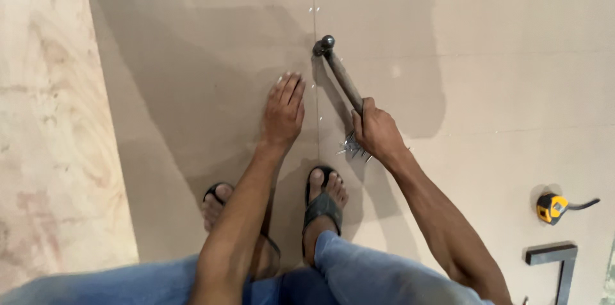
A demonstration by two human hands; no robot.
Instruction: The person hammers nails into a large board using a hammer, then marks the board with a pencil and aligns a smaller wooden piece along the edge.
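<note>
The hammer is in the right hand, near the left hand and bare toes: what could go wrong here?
1. The left hand lies flat on the board close to the hammer head; a stray blow could hit its fingers.
2. The right hand grips the hammer together with a bunch of nails, so the grip may slip or nails may drop.
3. The toes in open sandals are just below; a fallen nail could hurt them.

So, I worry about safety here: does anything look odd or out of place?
Yes. The right hand grips a hammer together with loose nails, close to a sandalled foot. The left hand lies flat on the board.
</note>
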